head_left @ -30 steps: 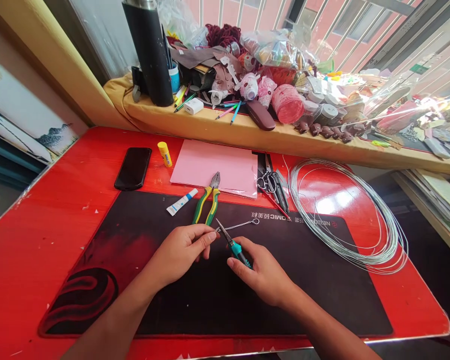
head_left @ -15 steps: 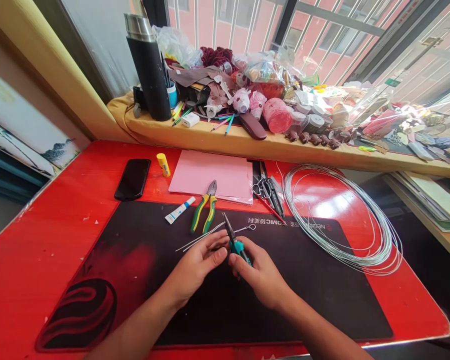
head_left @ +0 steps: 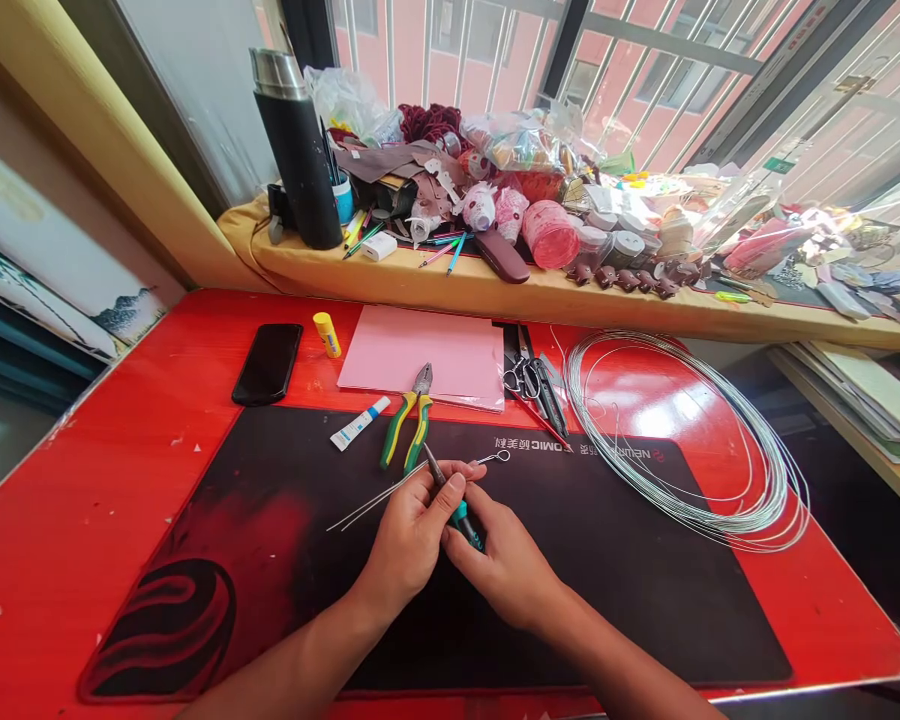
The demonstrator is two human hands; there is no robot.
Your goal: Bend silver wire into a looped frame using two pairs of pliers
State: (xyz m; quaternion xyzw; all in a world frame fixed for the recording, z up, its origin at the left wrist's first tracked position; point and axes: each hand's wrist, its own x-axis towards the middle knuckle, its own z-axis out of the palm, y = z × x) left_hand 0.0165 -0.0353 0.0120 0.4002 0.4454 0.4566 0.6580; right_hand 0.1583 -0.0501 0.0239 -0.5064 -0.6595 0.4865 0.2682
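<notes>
Above the dark desk mat, my left hand (head_left: 412,525) is closed around a doubled length of metal wire (head_left: 379,497). Its two straight ends poke out to the left, and a small round loop (head_left: 503,456) shows at the right end. My right hand (head_left: 506,550) grips needle-nose pliers with teal handles (head_left: 461,515), their dark jaws pointing up and left. The left thumb lies against the pliers near the jaws. Fingers hide where the pliers and wire meet. Just beyond lie green-and-yellow pliers (head_left: 409,425), apart from both hands.
A large wire coil (head_left: 772,480) lies at right. Pink paper (head_left: 420,350), scissors (head_left: 523,375), a white-and-blue tube (head_left: 360,422), a glue stick (head_left: 327,335) and a phone (head_left: 268,365) lie along the back. A black flask (head_left: 300,165) stands on the cluttered sill.
My left hand has closed in, its thumb now against the pliers. The pliers have tilted further left and moved lower. The wire's straight ends have shifted left and down.
</notes>
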